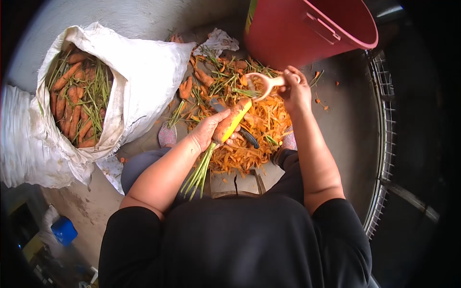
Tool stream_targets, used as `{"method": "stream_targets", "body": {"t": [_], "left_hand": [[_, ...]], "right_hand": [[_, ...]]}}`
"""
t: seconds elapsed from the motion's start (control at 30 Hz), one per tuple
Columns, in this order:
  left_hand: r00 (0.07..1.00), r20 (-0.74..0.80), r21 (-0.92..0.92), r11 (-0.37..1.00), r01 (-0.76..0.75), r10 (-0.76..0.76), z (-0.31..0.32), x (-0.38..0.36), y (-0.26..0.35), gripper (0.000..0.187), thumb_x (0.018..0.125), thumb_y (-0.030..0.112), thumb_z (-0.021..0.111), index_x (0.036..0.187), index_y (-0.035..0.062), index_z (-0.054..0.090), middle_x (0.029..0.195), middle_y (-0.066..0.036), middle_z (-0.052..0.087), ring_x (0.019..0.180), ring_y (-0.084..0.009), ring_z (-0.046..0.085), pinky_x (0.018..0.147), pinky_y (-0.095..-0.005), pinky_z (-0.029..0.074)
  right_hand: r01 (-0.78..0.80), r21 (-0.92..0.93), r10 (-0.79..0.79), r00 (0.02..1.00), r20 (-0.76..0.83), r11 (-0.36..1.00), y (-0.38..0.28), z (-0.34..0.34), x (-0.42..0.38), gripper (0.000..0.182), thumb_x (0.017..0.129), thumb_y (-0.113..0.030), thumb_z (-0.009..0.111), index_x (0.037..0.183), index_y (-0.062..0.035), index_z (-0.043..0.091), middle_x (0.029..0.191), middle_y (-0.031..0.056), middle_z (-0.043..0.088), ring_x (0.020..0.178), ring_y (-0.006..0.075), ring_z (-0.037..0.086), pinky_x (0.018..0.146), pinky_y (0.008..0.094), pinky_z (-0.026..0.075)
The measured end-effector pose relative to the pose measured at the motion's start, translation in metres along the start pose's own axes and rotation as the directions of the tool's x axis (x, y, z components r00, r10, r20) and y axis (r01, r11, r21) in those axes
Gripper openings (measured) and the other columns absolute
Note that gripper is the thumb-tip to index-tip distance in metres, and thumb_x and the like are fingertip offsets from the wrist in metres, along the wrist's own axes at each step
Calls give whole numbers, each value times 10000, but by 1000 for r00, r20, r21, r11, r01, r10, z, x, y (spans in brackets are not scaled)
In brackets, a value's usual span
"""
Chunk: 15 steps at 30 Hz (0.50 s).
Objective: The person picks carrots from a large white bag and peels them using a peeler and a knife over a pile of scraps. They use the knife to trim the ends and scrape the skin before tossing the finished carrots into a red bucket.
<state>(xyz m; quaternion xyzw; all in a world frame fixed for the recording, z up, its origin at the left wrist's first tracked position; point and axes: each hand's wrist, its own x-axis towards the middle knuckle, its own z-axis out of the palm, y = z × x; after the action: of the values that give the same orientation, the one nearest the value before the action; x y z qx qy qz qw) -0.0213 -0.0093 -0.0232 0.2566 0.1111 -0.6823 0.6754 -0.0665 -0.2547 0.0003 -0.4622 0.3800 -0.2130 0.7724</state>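
My left hand (209, 128) is closed around the body of a carrot (232, 121). One side of it shows a bright yellow peeled strip, and the rest keeps its rough orange skin. Green stalks (203, 168) trail from its lower end towards my lap. My right hand (296, 90) grips the handle of a pale Y-shaped peeler (265, 83), whose head is just beyond the carrot's tip, apart from my left hand. Under both hands lies a heap of orange peelings (273, 117). A knife with a dark handle (250, 138) rests on the heap, partly hidden behind the carrot.
At the left stands an open white sack (149, 72) full of unpeeled carrots (72, 103) and green stalks. A large red bucket (283, 36) is at the back right. Loose carrots (186, 88) lie by the heap. Wire mesh (382, 158) runs along the right.
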Motion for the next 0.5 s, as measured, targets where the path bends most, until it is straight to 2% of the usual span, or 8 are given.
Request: {"method": "stream_targets", "body": {"t": [0.03,0.1,0.17,0.23,0.33,0.43,0.47,0.5], "left_hand": [[1000,21,-19,1000,-7,7,-1,0,2,406,884,403,415,1101,61,439,833,-101,501,717,-191,475,554,-273,402],[1000,25,-93,996,19,-17,-7,-1,-1,409,888,409,397,1102,65,455,849,-115,511,697,-203,475,539,-283,397],[999,-15,-63,997,32,-33,-22,1,-4,397,894,405,386,1104,76,464,851,-119,513,693,-205,471,533,-285,395],[1000,-9,-11,1000,13,-13,-8,-8,-4,375,901,389,377,1099,82,467,845,-108,509,687,-199,467,527,-280,391],[999,-37,52,998,-26,28,6,-17,-6,384,903,396,373,1095,76,468,844,-98,509,687,-192,469,526,-275,390],[1000,8,50,998,-27,27,-2,-16,-8,403,905,402,369,1080,55,476,844,-106,526,688,-195,499,521,-277,412],[1000,12,13,1000,-27,27,-5,-16,-8,418,905,401,367,1067,34,482,841,-119,541,687,-202,525,516,-281,434],[1000,16,-28,999,-23,24,-6,-16,-9,433,906,401,366,1053,12,487,837,-132,555,686,-209,550,511,-286,457]], "right_hand": [[-29,8,28,995,94,1000,-6,12,-17,146,779,-94,631,867,-40,528,696,67,568,458,128,535,363,222,447],[-60,-272,129,961,246,961,-18,29,-50,149,799,-66,604,920,-39,522,734,59,563,480,111,534,380,209,449],[156,-517,-14,963,269,842,-13,25,-64,120,792,-84,624,840,-15,538,754,61,575,509,99,551,394,208,445],[292,-725,-92,949,303,624,-18,22,-71,107,770,-76,624,813,8,574,756,85,597,536,154,582,462,254,467],[592,-790,-298,792,532,163,-19,16,-79,146,765,-121,587,808,15,618,728,117,614,574,216,603,563,298,482],[475,-880,-217,859,463,3,-3,18,-76,219,755,-201,563,793,-4,650,696,141,609,602,263,608,637,315,482],[304,-950,-104,949,297,65,2,22,-74,262,749,-242,544,710,-2,642,635,149,593,591,254,604,602,317,481],[320,-940,-92,946,310,117,5,26,-74,270,737,-263,542,697,-15,642,664,155,599,608,264,606,609,335,484]]}}
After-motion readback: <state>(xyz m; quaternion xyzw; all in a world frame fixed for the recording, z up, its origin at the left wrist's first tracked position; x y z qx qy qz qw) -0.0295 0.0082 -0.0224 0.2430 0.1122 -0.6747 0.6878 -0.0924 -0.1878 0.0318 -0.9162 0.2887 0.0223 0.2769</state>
